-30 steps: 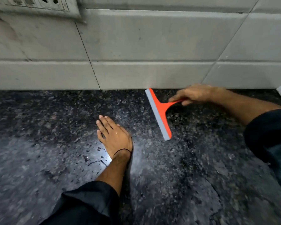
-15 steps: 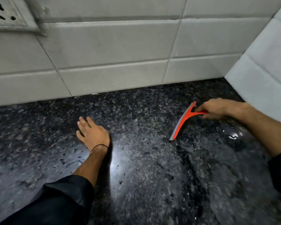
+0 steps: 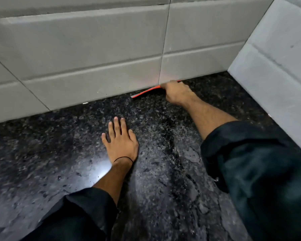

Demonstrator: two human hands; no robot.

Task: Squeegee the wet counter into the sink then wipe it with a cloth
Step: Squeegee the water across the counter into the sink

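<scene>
Head camera: on the wet bench [image 3: 42, 171] the left hand [image 3: 121, 145] lies flat, fingers straight. Farther back, the right hand [image 3: 176, 93] grips the squeegee [image 3: 146, 92], which has swung from mid-bench to the foot of the wall tiles [image 3: 94, 66], likely starting a fresh pull.

Left hand [image 3: 121, 143]: flat, palm down, fingers straight and slightly spread, tips pointing at the back wall [image 3: 94, 49], well short of it. Thin black band [image 3: 123, 158] at the wrist; dark sleeve pushed up the forearm.

Right hand [image 3: 176, 92]: at the foot of the back wall, knuckles up, fingers curled round the squeegee [image 3: 146, 92] handle. Forearm bare, stretched toward the wall; dark sleeve bunched near the elbow.
</scene>
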